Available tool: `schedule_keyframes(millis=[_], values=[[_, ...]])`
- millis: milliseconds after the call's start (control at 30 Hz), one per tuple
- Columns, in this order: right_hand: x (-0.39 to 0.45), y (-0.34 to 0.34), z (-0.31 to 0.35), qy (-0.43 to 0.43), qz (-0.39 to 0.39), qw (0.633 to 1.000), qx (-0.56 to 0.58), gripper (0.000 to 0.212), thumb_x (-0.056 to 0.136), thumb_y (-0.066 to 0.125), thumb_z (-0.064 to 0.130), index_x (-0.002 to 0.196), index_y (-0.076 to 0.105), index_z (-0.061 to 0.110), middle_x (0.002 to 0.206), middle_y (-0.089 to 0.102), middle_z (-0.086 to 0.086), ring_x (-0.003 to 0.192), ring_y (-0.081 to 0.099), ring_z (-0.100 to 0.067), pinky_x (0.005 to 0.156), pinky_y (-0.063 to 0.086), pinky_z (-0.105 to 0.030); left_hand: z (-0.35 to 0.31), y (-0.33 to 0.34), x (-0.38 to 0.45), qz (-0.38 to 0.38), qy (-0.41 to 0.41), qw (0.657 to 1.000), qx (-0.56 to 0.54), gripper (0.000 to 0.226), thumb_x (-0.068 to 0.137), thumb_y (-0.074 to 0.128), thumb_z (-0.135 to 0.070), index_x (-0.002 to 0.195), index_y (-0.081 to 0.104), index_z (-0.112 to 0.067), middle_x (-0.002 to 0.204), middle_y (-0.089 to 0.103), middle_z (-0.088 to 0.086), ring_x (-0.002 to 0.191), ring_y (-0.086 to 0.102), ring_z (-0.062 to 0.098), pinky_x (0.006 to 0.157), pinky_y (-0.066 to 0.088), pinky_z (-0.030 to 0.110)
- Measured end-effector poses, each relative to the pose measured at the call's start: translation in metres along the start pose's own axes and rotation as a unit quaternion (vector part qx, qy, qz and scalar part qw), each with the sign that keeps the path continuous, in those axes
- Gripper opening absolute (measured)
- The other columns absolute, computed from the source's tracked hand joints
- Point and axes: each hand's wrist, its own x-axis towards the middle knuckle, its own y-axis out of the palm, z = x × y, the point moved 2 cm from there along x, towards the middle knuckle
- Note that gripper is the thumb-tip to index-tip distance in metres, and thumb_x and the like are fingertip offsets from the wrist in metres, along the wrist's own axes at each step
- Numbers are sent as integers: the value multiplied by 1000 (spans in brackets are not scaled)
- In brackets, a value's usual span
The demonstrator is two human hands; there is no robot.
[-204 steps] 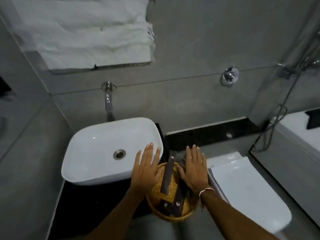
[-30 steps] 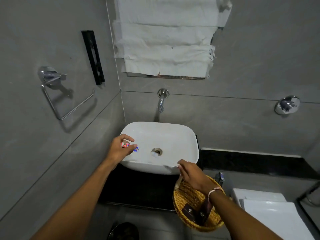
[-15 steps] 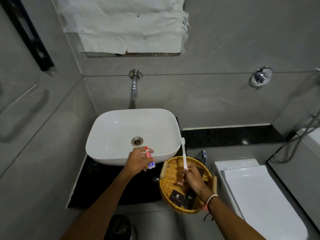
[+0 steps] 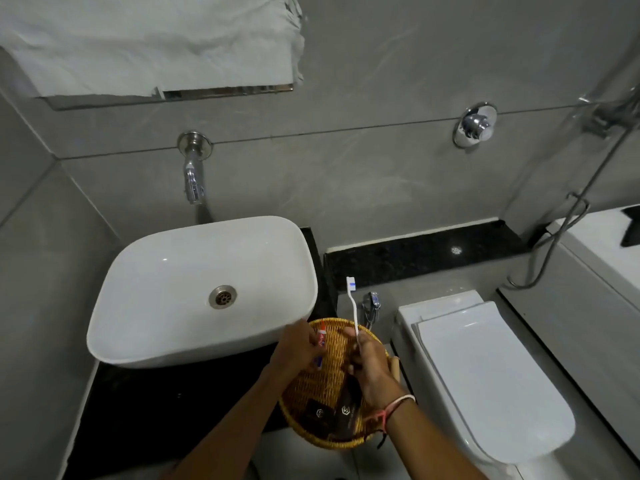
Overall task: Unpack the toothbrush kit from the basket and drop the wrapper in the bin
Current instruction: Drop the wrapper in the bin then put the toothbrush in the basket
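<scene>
A round woven basket (image 4: 313,396) sits on the dark counter, right of the sink. Both hands are over it. My right hand (image 4: 372,367) grips a white toothbrush (image 4: 353,308) by its handle, bristle head pointing up and away. My left hand (image 4: 298,349) holds a small red-and-white toothpaste tube (image 4: 321,339) over the basket's left rim. Dark brown packets (image 4: 332,415) lie in the basket's near part. No bin or loose wrapper shows in this view.
A white basin (image 4: 194,292) with a metal drain stands on the black counter (image 4: 149,407), under a wall tap (image 4: 192,178). A closed white toilet (image 4: 485,379) is at the right, with a small valve (image 4: 371,304) beside the basket.
My left hand has carried the toothpaste tube rightwards from the basin's front to the basket's rim. The right hand still holds the toothbrush upright over the basket. The camera has tilted right.
</scene>
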Motion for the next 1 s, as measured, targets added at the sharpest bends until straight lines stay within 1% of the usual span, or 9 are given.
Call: schedule_keyframes(millis=[100,200,367,433,533,700,767,867,1000], values=[[10,-1,3,8,-28,999,17,26,103,51,27,106,69,8,69,55,-3,65,54,-20,63,48,-32,1,17,6,4,-15,997,75,28,95,57,-10,68,59,-7,71,61,7,75,68,29,78,61,38],[14,-2,3,10,-53,999,6,27,105,43,23,103,67,10,68,51,0,61,47,-13,58,42,-28,8,27,7,-49,-14,993,108,39,98,49,-13,64,34,-23,73,45,-4,75,49,14,70,44,29],[16,-5,6,-8,-35,999,-32,18,105,45,9,108,63,7,92,75,-10,65,61,-17,57,47,-29,14,33,9,-87,-5,993,83,21,101,45,-24,82,51,-16,90,60,6,80,53,16,72,42,26],[18,-7,4,-13,-43,996,-73,11,102,49,2,104,60,4,88,74,-15,62,63,-19,57,50,-30,15,35,8,-92,6,992,89,22,102,45,-25,90,57,-11,94,63,8,84,56,18,73,44,28],[22,-12,3,-35,-57,986,-154,15,97,57,-3,86,58,8,74,67,-15,57,63,-20,55,56,-35,16,38,3,-123,20,988,89,20,101,46,-24,84,53,-17,89,64,6,76,52,13,68,41,24],[26,-12,10,-92,-65,937,-330,4,90,71,1,94,71,-1,93,73,-17,80,72,-26,76,64,-39,17,41,-2,-135,32,986,94,29,103,40,-26,80,57,-18,85,69,2,77,63,14,70,55,26],[29,-11,11,-96,-62,926,-360,14,88,73,1,100,71,-5,97,74,-19,83,72,-29,78,63,-39,16,43,-2,-126,33,986,107,31,104,39,-29,88,63,-16,90,71,2,82,65,14,77,57,28],[30,-8,11,-89,-45,917,-386,6,89,72,2,90,67,4,86,70,-15,67,67,-21,66,61,-33,17,46,-1,-115,33,987,110,33,104,38,-33,93,64,-19,94,71,0,84,65,12,80,57,27],[36,-3,10,-115,-45,894,-430,29,89,73,3,68,61,19,91,74,-15,80,71,-23,69,59,-30,18,50,0,-90,40,986,132,28,104,40,-30,102,65,-17,106,72,3,94,66,16,90,54,28]])
